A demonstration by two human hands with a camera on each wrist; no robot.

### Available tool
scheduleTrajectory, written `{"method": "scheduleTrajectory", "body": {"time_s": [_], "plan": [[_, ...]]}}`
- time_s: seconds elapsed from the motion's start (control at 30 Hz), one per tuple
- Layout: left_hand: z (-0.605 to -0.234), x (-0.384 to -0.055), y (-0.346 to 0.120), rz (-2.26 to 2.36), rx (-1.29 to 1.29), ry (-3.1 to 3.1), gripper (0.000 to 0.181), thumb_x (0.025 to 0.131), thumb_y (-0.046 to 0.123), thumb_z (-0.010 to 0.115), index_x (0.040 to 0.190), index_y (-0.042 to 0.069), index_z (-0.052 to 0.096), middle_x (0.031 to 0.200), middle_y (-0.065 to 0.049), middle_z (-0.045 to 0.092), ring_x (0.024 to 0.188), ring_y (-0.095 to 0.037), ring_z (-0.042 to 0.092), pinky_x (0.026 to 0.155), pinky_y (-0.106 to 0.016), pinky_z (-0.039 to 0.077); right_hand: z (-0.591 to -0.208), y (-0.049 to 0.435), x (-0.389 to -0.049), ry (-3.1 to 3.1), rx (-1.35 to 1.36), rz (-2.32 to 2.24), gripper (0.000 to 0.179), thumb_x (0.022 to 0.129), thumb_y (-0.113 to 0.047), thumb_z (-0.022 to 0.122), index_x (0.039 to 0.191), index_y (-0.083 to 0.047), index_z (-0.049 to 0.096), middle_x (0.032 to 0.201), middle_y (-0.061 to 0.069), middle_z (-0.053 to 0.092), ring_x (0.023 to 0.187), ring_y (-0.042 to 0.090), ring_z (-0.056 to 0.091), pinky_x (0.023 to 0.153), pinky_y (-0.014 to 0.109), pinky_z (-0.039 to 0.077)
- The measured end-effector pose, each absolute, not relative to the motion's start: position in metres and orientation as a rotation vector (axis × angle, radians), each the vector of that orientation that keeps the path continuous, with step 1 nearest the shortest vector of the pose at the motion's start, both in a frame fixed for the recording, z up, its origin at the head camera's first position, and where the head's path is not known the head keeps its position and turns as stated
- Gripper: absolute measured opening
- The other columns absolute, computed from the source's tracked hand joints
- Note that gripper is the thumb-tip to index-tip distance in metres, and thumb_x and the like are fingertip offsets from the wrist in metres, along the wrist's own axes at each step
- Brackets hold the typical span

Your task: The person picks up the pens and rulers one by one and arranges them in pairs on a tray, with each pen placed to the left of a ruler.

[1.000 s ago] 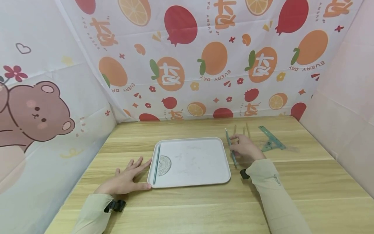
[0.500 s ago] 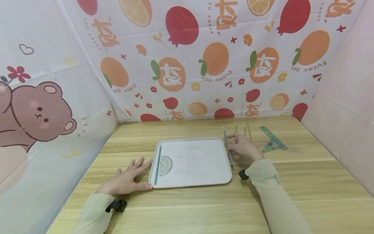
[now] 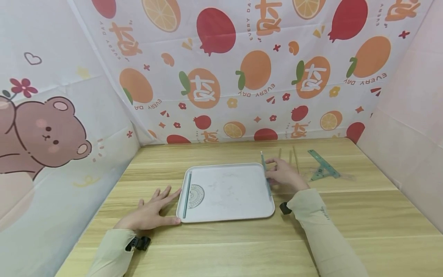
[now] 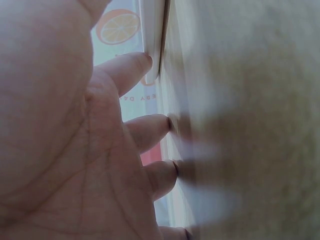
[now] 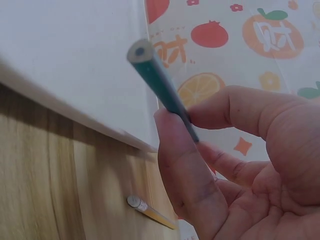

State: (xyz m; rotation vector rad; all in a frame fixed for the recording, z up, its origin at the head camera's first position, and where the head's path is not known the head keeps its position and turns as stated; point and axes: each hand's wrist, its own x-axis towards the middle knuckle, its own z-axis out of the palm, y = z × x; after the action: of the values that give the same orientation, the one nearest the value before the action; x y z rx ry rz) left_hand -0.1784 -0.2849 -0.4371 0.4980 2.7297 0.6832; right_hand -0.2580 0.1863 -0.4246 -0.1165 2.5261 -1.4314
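Observation:
A white tray (image 3: pixel 235 192) lies on the wooden table, with a dark green pencil (image 3: pixel 187 194) along its left side and a clear protractor (image 3: pixel 196 196) beside that. My left hand (image 3: pixel 149 213) has its fingers spread, the thumb and index fingertip at the tray's left edge. In the left wrist view, the other fingertips (image 4: pixel 165 175) rest on the tabletop. My right hand (image 3: pixel 284 174) pinches a second green pencil (image 5: pixel 157 82) between thumb and fingers, slanting over the tray's right rim. Its flat, unsharpened end faces the right wrist camera.
Several thin yellow pencils (image 3: pixel 295 157) lie behind and right of my right hand; one yellow pencil (image 5: pixel 155 215) shows beneath it in the right wrist view. Farther right are a green ruler (image 3: pixel 323 163) and a green set square (image 3: pixel 319 175). A fruit-print sheet (image 3: pixel 221 77) stands behind the table.
My right hand has moved left with the green pencil, from beside the tray to over its right rim. The left hand stays in place at the tray.

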Motion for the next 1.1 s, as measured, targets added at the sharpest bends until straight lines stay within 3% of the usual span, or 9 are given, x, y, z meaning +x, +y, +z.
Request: {"method": "scheduleTrajectory", "body": {"time_s": [1.1], "plan": [[-0.437, -0.176, -0.286, 0.670, 0.518, 2.748, 0.102, 0.090, 0.064, 0.079, 0.172, 0.030, 0.028, 0.179, -0.028, 0.010, 0.160, -0.065, -0.002, 0.106, -0.097, -0.004, -0.419, 0.166, -0.259, 2.466, -0.142, -1.500, 0.054, 0.103, -0.007, 0.067, 0.153, -0.002, 0.047, 0.112, 0.020, 0.068, 0.089, 0.020, 0.076, 0.083, 0.036, 0.068]]}}
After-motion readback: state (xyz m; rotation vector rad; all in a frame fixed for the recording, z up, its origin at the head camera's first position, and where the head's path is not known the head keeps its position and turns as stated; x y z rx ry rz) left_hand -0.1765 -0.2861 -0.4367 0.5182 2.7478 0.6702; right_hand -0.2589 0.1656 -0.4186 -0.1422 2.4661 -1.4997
